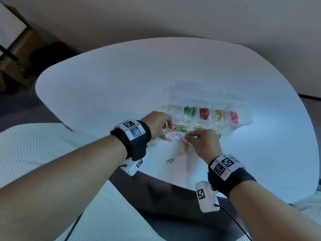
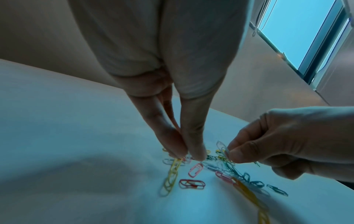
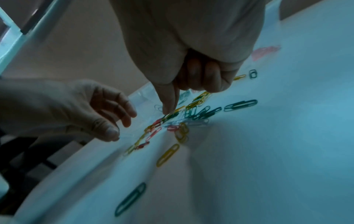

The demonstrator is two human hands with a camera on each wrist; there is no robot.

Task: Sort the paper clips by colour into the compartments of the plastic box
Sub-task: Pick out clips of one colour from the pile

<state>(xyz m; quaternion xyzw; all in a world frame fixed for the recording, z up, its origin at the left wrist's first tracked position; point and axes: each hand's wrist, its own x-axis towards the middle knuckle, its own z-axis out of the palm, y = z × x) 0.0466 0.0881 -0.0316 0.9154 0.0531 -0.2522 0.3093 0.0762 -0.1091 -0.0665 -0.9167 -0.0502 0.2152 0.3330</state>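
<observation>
A clear plastic box (image 1: 244,108) lies on the white table (image 1: 104,87). Its compartments hold white (image 1: 173,109), green (image 1: 189,111), red (image 1: 204,113), yellow (image 1: 218,115) and pink clips (image 1: 233,117). Loose mixed clips (image 1: 182,129) are piled in front of it. My left hand (image 1: 164,132) (image 2: 188,155) reaches down at the pile's left edge, thumb and finger tips closing on a pale clip (image 2: 188,158) on the table. My right hand (image 1: 188,136) (image 2: 229,153) pinches pale clips (image 2: 222,146) lifted off the pile, its other fingers curled.
The box's open lid (image 1: 199,91) stands behind the compartments. A green clip (image 1: 169,160) and a yellow one (image 1: 181,153) lie apart near the table's front edge. A white ribbed cushion (image 1: 34,153) sits at my lower left.
</observation>
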